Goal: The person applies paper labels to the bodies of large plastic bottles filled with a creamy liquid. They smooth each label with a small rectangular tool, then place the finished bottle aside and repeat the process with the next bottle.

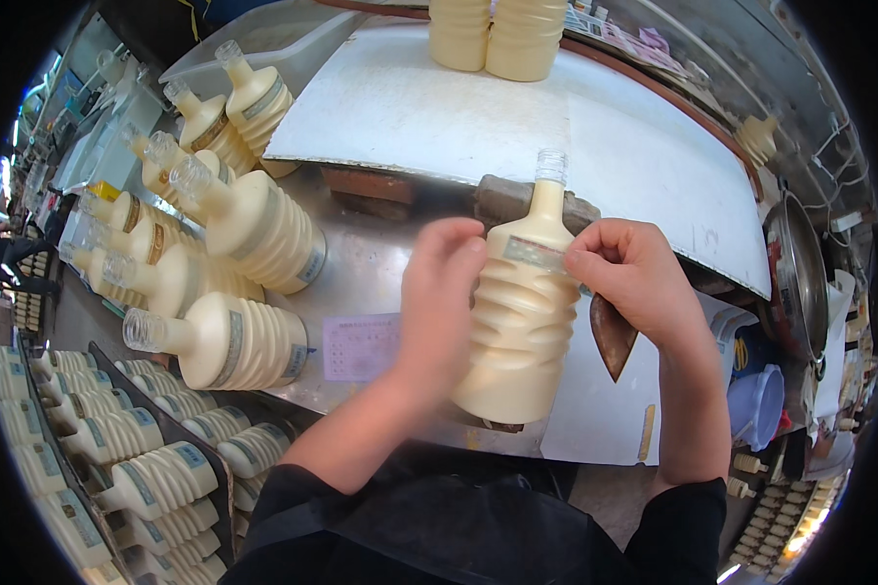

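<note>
A cream-coloured bottle [523, 314] with a rippled body and clear threaded neck lies in front of me, its neck towards a dark block [499, 199]. Across its shoulder runs a label strip [535, 254]. My right hand [625, 274] pinches the right end of this strip between thumb and forefinger. Under that hand shows a brown pointed blade or scraper [613, 338]; its upper part is hidden by the fingers. My left hand [446, 292], blurred, is at the bottle's left side with fingers bent; whether it touches the bottle is unclear.
Several similar bottles [245, 340] stand or lean at the left. A raised white board [424, 102] bears two more at the back. A printed pink sheet [358, 345] lies left of my left hand. Racks of bottles [164, 482] are lower left; a pan [797, 270] and blue bucket [757, 406] are right.
</note>
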Demonstrator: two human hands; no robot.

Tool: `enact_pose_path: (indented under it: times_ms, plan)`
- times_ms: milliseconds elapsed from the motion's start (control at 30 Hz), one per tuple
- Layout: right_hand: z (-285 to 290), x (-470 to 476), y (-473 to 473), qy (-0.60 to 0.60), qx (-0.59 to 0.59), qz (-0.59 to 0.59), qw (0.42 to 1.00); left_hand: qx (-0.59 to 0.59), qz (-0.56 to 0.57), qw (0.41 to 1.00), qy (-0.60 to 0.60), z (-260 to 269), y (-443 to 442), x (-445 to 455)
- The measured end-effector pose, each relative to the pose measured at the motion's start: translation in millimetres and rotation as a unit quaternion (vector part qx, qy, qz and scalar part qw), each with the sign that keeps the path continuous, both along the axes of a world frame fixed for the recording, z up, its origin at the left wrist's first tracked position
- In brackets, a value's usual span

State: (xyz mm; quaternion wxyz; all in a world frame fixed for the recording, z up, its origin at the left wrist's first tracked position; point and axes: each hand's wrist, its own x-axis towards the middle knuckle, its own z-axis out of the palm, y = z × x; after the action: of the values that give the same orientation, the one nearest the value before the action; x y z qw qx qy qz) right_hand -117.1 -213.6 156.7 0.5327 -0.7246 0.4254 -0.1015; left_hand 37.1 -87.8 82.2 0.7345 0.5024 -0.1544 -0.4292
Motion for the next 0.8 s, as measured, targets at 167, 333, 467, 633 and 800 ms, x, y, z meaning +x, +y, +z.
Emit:
enact_pose_path:
  times_ms: [167,333,467,633,800]
  plan:
    - [5.6,2.9,-4.5,0.041,-0.028,0.018,0.999,0.037,-0.056,0.997,-0.037,-3.0,-16.2,6.0]
    - [5.5,0.1,-4.3,0.037,-0.011,-0.009,0.999,0.032,-0.092,0.994,-0.057,-19.9,-19.6,11.3]
    - [-9.7,-3.7,-1.8,-0.009,-0.003,-0.009,1.000,0.017,-0.092,0.995,-0.035,-23.3,-19.7,11.0]
    - [-11.1,-2.9,0.9,-0.026,0.005,-0.034,0.999,0.005,-0.091,0.996,-0.003,-23.2,-17.8,12.6]
    - [-14.1,-5.8,2.0,-0.042,0.019,-0.057,0.997,-0.008,-0.093,0.991,0.092,-27.4,-17.2,16.4]
